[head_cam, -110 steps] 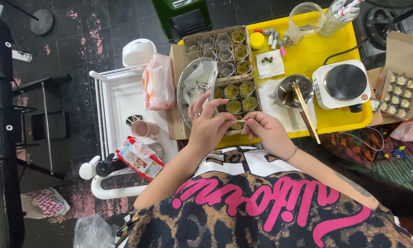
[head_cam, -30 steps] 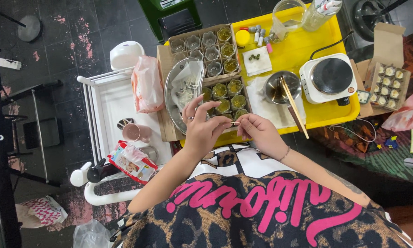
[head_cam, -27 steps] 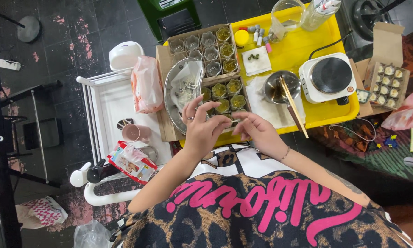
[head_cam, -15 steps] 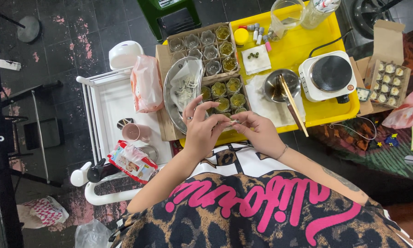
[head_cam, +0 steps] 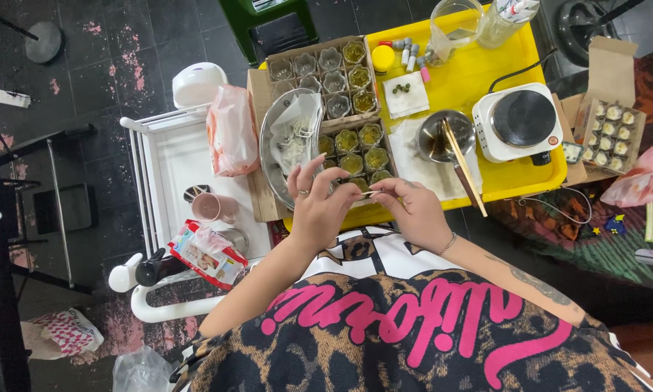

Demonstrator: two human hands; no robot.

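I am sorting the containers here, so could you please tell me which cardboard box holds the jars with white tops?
It is the small open cardboard box at the far right, beside the white hot plate. The large box near the hands holds clear and greenish-filled jars.

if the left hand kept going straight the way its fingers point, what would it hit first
The left hand points its fingers up and away from the person, toward the metal bowl holding a clear bag. It would likely meet the bowl's near rim first, though height above it is unclear.
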